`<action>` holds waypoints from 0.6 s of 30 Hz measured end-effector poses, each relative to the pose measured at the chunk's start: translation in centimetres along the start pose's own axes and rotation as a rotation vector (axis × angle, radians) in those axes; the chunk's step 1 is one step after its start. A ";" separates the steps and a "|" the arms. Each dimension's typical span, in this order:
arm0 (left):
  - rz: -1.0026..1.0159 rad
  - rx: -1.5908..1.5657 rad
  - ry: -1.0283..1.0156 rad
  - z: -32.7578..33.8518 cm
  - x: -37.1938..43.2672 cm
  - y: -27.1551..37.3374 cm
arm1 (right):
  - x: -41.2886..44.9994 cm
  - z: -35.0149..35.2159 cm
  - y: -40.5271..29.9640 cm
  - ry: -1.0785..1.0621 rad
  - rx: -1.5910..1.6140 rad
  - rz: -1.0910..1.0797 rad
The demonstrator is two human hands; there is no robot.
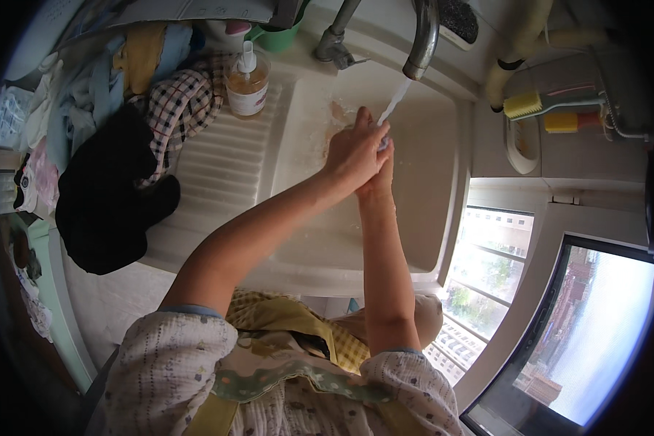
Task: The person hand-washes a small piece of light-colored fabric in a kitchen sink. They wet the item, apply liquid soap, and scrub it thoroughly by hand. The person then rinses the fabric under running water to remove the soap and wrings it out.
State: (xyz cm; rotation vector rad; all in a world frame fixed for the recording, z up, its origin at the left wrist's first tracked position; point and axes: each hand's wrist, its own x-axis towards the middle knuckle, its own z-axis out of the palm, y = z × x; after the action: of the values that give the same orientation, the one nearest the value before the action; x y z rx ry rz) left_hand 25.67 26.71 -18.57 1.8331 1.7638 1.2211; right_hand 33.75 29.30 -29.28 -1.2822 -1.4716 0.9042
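Observation:
Over the basin of a cream-coloured laundry sink [316, 218], my two hands are pressed together under running water. My left hand [354, 152] lies across the top of my right hand [380, 174], hiding most of its palm and fingers. A small pale bluish bit [383, 143] shows between them; whether it is cloth, foam or water I cannot tell. From the curved metal faucet spout [421, 49], a stream of water [393, 102] falls onto the fingers. Brownish wet patches [335, 114] mark the basin just beyond my left hand.
A pump bottle of amber liquid [247, 90] stands on the ribbed washboard [223, 158]. Left of it lie a checked cloth [180, 101] and a black garment [103, 201]. A second tap [335, 49] is at the back. Brushes [523, 106] hang on the right wall, above a window [490, 261].

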 end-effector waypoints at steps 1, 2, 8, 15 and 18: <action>0.126 -0.053 -0.037 -0.2 -0.8 0.6 | 0.3 0.0 0.4 0.003 -0.079 -0.037; 0.048 0.003 -0.061 -0.4 -0.3 0.2 | 0.7 0.2 1.0 0.009 -0.151 -0.075; -0.144 -0.062 -0.028 -0.5 1.4 -1.1 | 2.5 -1.2 4.8 -0.434 0.932 0.431; -0.098 0.133 -0.075 1.1 2.4 -8.3 | 0.4 -0.7 -4.1 -0.164 0.775 0.917; -0.077 0.297 -0.258 -0.7 1.3 -7.6 | 1.8 -2.0 -0.7 -0.026 0.691 1.054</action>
State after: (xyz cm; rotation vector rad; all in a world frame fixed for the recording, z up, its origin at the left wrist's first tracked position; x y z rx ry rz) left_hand 20.02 29.13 -23.30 1.9555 1.9225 0.6846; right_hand 35.53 30.83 -27.75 -1.4476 -0.2935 1.8879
